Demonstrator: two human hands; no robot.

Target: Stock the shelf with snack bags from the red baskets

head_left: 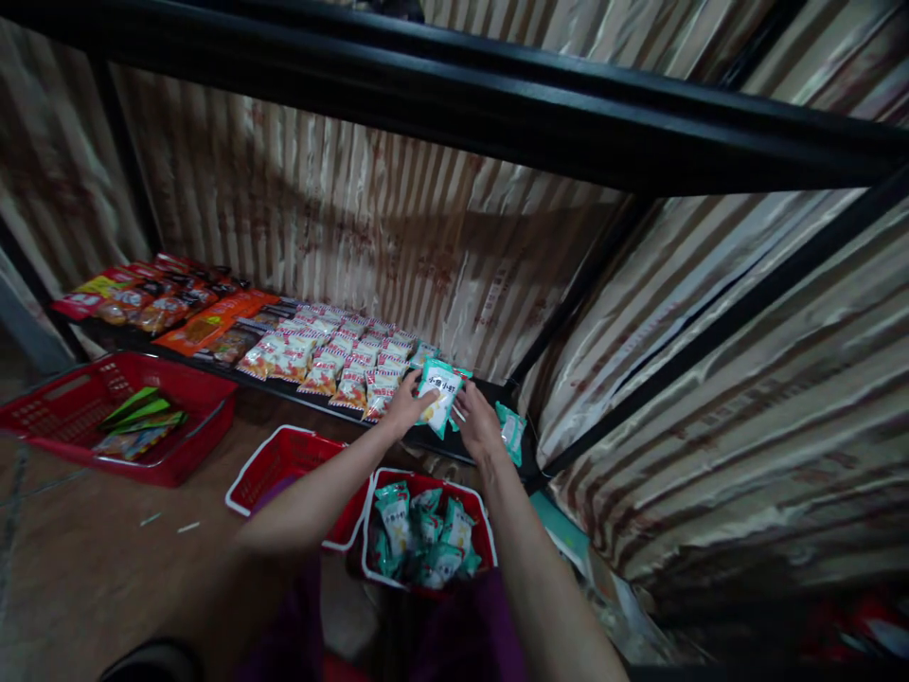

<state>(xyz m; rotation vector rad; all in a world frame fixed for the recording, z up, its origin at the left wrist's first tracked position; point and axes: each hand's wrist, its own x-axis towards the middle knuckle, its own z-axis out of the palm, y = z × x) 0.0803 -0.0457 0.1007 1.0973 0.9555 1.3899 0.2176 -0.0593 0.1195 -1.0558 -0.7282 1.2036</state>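
Note:
Over the low black shelf, my left hand [406,409] grips a teal-and-white snack bag [441,381], its thumb across the front. At the bag's right edge, my right hand [478,419] has its fingers curled inward and closed against it. More teal wrapping shows behind, partly hidden, so whether a second bag is there I cannot tell. Another teal snack bag [511,434] lies on the shelf to the right. Rows of white-and-orange snack bags [341,360] lie left of my hands. Below, a red basket [487,530] with a white rim holds several teal bags [396,519].
A second red basket [245,483] stands left of it, partly behind my left forearm. Farther left, a larger red basket [205,417] holds green packets [134,407]. Orange and red packages [205,322] fill the shelf's left end. A black upper beam [454,104] crosses overhead.

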